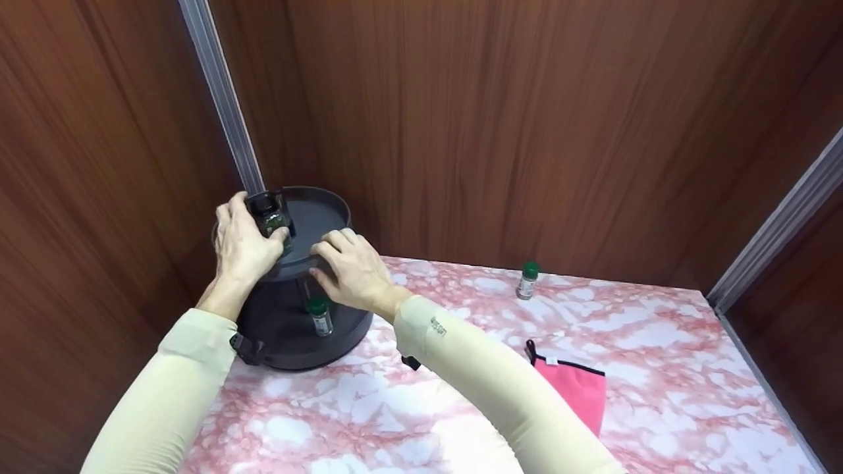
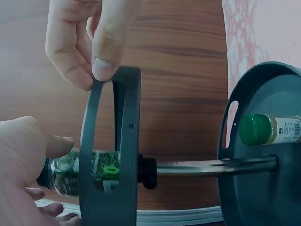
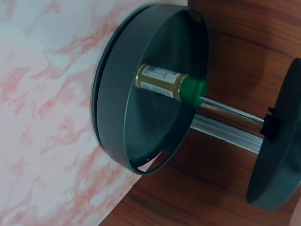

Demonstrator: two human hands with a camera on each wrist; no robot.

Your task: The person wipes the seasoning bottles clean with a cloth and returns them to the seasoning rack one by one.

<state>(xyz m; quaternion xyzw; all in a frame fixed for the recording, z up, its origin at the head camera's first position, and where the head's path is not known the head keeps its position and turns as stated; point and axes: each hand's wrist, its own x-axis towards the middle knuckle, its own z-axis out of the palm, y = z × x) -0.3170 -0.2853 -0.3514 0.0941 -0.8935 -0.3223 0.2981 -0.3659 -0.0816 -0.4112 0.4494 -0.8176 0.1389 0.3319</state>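
The left hand (image 1: 244,243) holds the jar (image 1: 271,222) between thumb and fingers. The jar is at the upper tray (image 1: 319,216), to the left of the right hand (image 1: 355,271), which grips this tray's rim. Its long axis goes about upright, with the black cap (image 1: 265,203) on top; whether the base touches the tray, one cannot tell. The jar looks clear, with dark green contents. Below, a green-capped bottle (image 1: 321,320) stands in the lower tray (image 1: 283,336); another bottle (image 1: 527,283) stands on the table (image 1: 639,329), well apart.
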